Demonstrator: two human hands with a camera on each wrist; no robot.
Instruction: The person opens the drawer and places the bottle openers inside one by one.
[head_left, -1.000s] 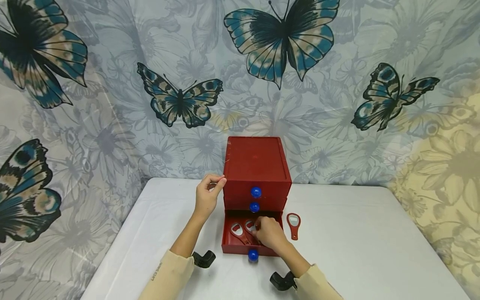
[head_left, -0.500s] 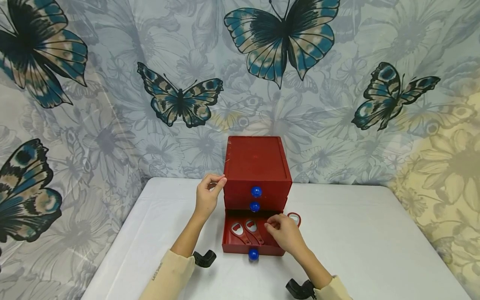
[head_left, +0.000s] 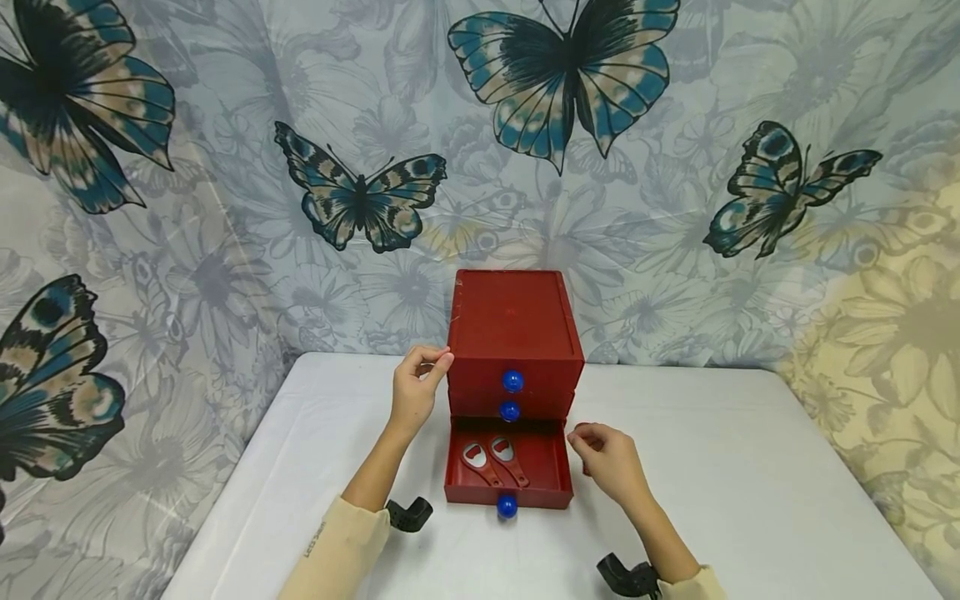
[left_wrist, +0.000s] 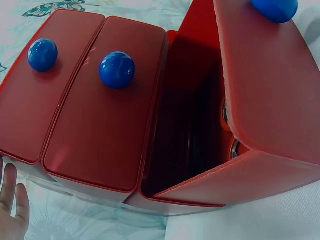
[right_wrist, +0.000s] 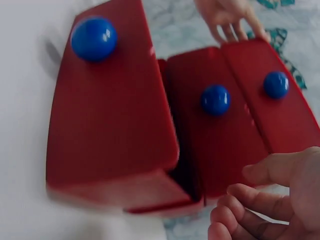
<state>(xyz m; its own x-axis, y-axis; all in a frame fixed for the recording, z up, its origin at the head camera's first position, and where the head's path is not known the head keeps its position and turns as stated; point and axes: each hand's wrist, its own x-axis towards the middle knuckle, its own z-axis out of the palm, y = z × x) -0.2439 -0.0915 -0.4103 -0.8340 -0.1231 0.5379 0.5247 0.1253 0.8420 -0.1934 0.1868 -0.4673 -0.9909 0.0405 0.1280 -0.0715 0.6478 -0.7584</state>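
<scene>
A red cabinet [head_left: 513, 317] with blue knobs stands on the table, its bottom drawer [head_left: 547, 468] pulled out. Two red bottle openers with metal heads lie inside that drawer: a left opener [head_left: 476, 458] and a right opener [head_left: 506, 457]. My left hand [head_left: 414, 396] rests its fingertips against the cabinet's upper left edge. Just right of the drawer, my right hand [head_left: 611, 467] hovers with loosely bent fingers and nothing visible between them. Beneath it lies a third opener [head_left: 586, 470], mostly hidden by the fingers.
The two upper drawers, with an upper knob [head_left: 513, 381] and a middle knob [head_left: 509, 410], are pushed in. White cloth covers the table [head_left: 720, 467]. A butterfly-print backdrop [head_left: 645, 300] hangs close behind the cabinet.
My right hand has let go of the right opener in the drawer and moved right, out over the opener on the table. My left hand has stayed at the cabinet's edge.
</scene>
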